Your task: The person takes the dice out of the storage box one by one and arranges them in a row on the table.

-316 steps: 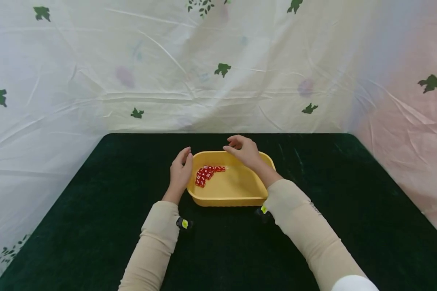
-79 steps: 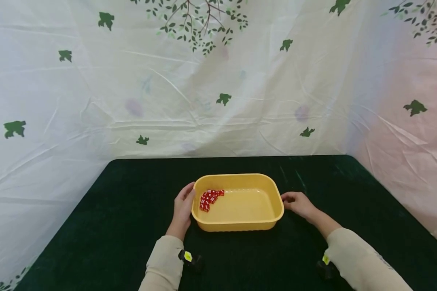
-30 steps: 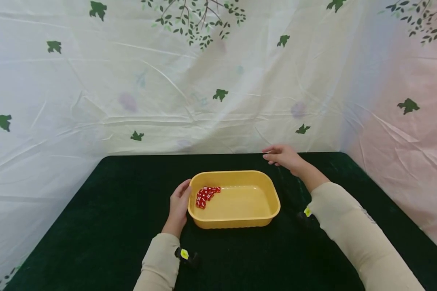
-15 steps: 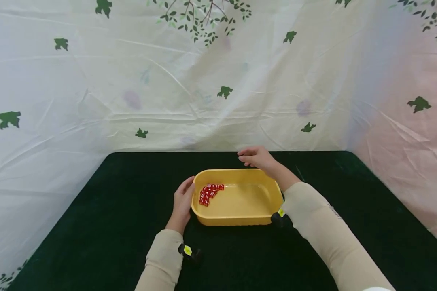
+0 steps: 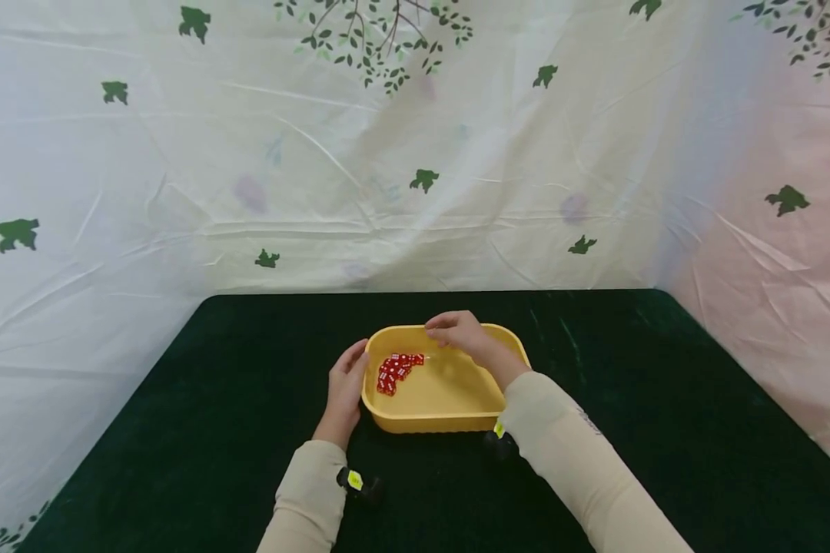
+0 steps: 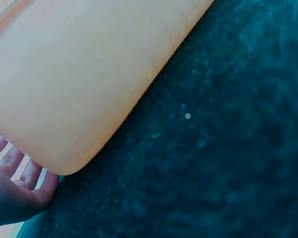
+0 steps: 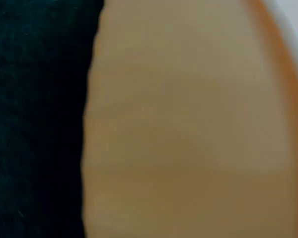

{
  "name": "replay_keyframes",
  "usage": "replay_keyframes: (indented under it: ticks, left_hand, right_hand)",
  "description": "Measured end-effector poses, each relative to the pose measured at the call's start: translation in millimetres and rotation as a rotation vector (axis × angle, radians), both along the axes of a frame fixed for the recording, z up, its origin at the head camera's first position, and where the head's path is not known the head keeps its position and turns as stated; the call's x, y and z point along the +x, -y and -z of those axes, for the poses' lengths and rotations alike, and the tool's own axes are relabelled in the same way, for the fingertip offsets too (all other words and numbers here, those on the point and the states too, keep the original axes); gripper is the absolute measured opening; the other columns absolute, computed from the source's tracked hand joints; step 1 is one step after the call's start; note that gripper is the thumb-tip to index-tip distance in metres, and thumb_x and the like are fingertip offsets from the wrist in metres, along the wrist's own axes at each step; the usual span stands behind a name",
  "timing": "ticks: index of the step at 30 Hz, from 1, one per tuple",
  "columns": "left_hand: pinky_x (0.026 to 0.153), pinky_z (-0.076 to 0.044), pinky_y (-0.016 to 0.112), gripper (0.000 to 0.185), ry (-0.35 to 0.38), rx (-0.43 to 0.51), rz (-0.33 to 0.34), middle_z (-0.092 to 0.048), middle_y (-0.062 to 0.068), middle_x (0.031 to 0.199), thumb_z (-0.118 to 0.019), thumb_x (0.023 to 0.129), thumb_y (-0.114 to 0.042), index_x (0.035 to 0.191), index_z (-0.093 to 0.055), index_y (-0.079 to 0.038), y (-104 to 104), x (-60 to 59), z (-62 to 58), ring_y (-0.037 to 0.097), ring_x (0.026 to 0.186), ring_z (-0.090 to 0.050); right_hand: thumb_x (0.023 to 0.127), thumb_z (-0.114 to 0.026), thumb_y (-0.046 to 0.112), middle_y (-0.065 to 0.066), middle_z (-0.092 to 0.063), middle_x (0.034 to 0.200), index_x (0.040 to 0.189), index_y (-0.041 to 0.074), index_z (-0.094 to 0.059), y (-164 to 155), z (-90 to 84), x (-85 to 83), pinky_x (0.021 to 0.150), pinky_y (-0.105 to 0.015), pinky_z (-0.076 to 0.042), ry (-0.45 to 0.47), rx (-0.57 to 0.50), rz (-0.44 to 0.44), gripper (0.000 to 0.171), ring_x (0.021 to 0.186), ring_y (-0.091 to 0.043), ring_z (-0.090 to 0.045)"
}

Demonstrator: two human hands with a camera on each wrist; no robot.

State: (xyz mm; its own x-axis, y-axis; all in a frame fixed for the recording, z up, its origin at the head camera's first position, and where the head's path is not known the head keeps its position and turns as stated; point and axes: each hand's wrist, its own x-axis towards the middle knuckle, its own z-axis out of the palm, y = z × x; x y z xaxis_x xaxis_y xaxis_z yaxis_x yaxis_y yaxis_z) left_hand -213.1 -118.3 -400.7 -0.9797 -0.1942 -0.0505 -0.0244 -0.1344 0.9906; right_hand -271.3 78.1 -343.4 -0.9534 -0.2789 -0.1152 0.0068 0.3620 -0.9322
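Bracing yellow tub (image 5: 436,411), left hand (image 5: 346,388) flat.

Tub (image 5: 443,421): on the table (image 5: 664,430), near its middle.
Dice (image 5: 397,366): in the tub, clustered in its far-left corner.
Left hand (image 5: 346,384): left of the tub, touching its left wall.
Right hand (image 5: 462,335): above the tub's far part, just right of the dice.
Sheet (image 5: 415,169): behind the table and along both its sides.
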Motion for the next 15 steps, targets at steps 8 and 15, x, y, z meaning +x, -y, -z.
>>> replay_keyframes:
  ticks: [8, 15]
  left_hand:
    - [0.091, -0.035, 0.035, 0.035, 0.009, 0.001, -0.005, -0.042, 0.008, 0.124, -0.045, 0.09, -0.022, 0.123, -0.045, -0.01, -0.4, 1.4, 0.2, 0.021, 0.11, -0.042]
    - [0.09, -0.036, 0.034, 0.034, 0.015, 0.0, -0.01, -0.043, 0.007, 0.123, -0.045, 0.09, -0.022, 0.122, -0.046, -0.012, 0.6, 0.5, 0.2, 0.02, 0.109, -0.043]
  right_hand:
    - [0.08, -0.06, 0.01, -0.01, -0.059, 0.092, 0.099, -0.001, -0.061, 14.7, 14.3, 2.3, 0.073, -0.038, -0.045, 0.032, 0.013, 0.007, 0.022, 0.076, -0.029, -0.056]
    - [0.079, -0.061, 0.009, -0.008, -0.058, 0.088, 0.098, -0.001, -0.061, 19.9, 23.9, -0.2, 0.063, -0.032, -0.047, 0.045, 0.016, 0.004, 0.022, 0.07, -0.025, -0.055]
